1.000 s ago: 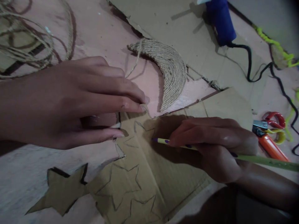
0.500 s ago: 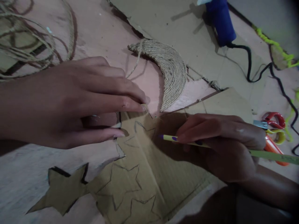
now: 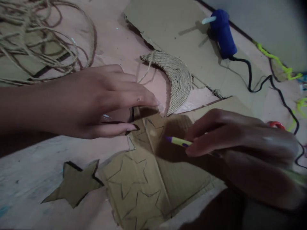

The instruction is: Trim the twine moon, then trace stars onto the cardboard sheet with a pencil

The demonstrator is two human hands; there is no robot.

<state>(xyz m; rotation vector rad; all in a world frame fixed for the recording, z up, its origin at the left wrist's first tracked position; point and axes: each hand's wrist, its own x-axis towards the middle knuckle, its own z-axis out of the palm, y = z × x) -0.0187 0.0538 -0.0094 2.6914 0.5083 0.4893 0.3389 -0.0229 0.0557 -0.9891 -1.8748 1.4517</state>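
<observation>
Between my left hand (image 3: 96,99) and my right hand (image 3: 240,143) only a narrow strip of the cardboard sheet (image 3: 153,179) lies open. Just beyond my left fingers (image 3: 148,100) the twine crescent (image 3: 178,78) blocks the way forward. The cut-out star (image 3: 74,183) lies near my left wrist, with bare surface (image 3: 31,166) around it. Loose twine (image 3: 40,41) clutters the far left; the blue glue gun (image 3: 223,33) and its black cord (image 3: 268,80) cross the far right.

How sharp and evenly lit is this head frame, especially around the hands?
Head view: dim overall, corners darkened; the right hand is motion-blurred, smearing the pencil; the left hand is sharper and shadows the cardboard sheet; the blue glue gun stays legible.
</observation>
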